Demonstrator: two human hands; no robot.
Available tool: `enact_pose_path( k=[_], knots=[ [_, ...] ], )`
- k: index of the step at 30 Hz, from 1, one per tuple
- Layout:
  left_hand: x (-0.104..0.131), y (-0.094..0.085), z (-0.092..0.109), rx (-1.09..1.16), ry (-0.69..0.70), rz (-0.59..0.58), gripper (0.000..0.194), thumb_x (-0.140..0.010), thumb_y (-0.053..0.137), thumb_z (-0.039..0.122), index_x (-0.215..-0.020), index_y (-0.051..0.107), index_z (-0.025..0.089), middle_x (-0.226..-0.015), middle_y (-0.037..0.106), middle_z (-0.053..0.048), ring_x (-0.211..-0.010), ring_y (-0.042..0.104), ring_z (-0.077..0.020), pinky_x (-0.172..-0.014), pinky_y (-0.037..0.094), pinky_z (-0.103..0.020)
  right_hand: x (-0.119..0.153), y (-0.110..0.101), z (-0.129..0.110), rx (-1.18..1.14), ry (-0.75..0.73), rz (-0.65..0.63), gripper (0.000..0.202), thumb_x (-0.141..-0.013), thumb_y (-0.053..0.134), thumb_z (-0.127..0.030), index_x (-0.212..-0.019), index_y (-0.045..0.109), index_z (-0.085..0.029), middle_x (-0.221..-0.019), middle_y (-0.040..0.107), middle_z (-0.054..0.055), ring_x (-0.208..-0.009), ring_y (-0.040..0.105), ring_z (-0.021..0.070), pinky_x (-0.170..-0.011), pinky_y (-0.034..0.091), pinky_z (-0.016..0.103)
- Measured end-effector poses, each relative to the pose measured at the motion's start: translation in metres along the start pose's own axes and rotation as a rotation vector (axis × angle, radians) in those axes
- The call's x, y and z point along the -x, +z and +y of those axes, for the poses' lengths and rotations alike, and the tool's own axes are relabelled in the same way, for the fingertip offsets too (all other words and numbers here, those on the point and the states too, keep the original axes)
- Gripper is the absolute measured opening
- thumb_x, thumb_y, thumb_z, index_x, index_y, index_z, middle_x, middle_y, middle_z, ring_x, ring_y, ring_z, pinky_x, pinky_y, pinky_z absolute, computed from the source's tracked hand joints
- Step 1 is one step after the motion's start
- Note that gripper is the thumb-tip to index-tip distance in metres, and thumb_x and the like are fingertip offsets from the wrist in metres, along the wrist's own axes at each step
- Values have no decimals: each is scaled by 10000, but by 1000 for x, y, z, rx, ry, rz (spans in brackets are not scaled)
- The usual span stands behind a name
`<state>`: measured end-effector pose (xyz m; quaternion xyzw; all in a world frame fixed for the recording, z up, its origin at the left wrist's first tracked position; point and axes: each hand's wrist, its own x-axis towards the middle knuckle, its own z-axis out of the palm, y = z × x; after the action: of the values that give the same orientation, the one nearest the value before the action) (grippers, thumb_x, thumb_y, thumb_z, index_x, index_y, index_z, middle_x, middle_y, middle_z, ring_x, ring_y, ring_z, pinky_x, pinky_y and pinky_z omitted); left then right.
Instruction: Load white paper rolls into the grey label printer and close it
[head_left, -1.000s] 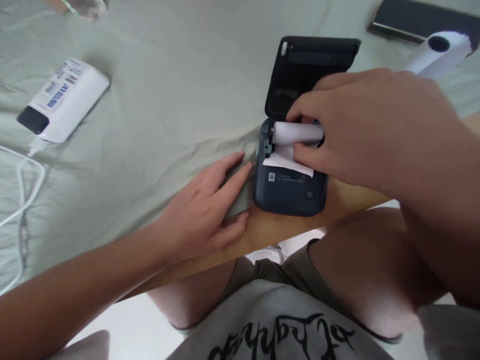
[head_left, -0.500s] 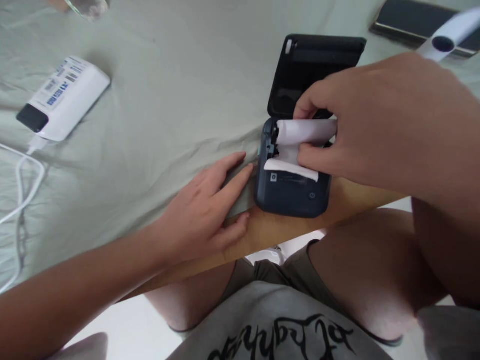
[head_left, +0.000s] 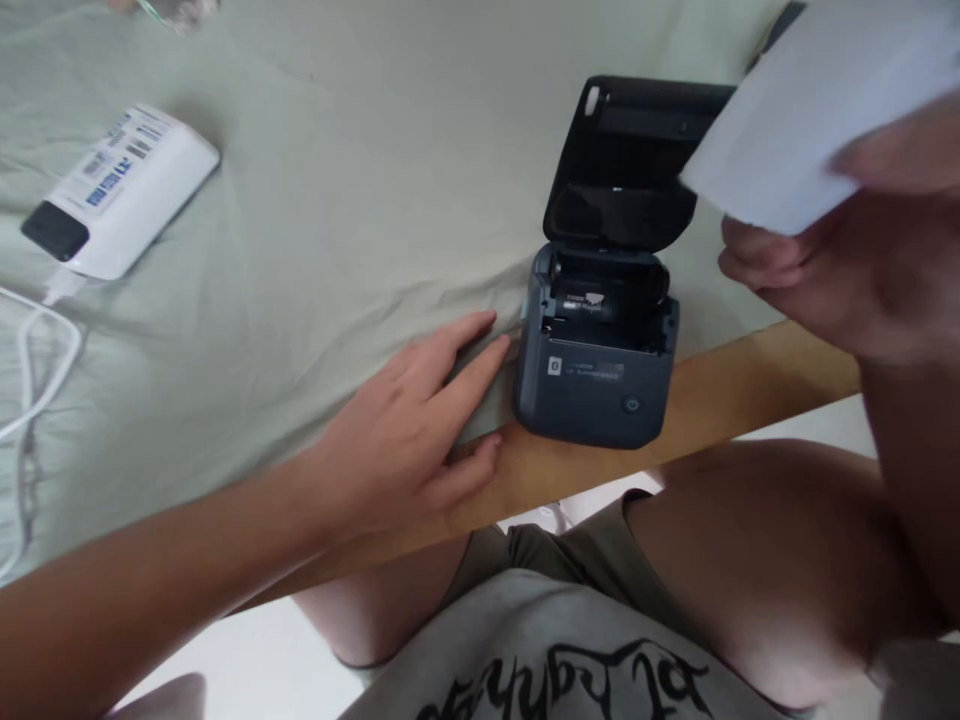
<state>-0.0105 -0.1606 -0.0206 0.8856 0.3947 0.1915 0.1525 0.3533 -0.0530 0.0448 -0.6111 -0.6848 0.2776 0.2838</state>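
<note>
A small dark blue printer (head_left: 592, 400) sits in the middle of the frame, a bit to the right, on the tabletop (head_left: 337, 200), which has a pale green cloth (head_left: 390, 120) and a bare wooden edge. Its black lid (head_left: 637, 150) is up. On its front are a white square sign, tiny words and a round power sign. More tiny words are inside. They are all too small to read.

In the upper left lies a white power bank (head_left: 150, 200) with a white cord (head_left: 64, 290) in it. Its sticker (head_left: 124, 160) has blue letters and black bars, too blurry to read. The grey shirt (head_left: 540, 650) at the bottom has big curly black letters, upside down and cut off.

The left hand (head_left: 409, 420) is flat and empty, fingers spread, just beside the printer. In the upper right, the right hand (head_left: 847, 260) pinches white paper (head_left: 795, 130) between thumb and fingers.
</note>
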Motion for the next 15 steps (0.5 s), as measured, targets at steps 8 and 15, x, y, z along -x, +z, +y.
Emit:
enact_pose_path(
  k=[8,15],
  knots=[
    [1,-1,-3,17,4,-15,791,-1186,616,364,-1964,509,267,-1981,610,-199,-1798,684,-454,-1468,675,-636,17,9,19,77,81,-20,434,-798,898,-506,-960,612,-222,-945,785,54,-888,731,186,-918,620,449],
    [0,-3,-3,-3,-12,-37,803,-1189,616,368,-1978,498,277,-1986,599,-186,-1803,678,-444,-1459,685,-634,22,-1,29,359,-63,-1,415,-1027,796,-633,-1144,775,-236,-1264,862,128,-1254,809,276,-1233,649,510]
  ],
)
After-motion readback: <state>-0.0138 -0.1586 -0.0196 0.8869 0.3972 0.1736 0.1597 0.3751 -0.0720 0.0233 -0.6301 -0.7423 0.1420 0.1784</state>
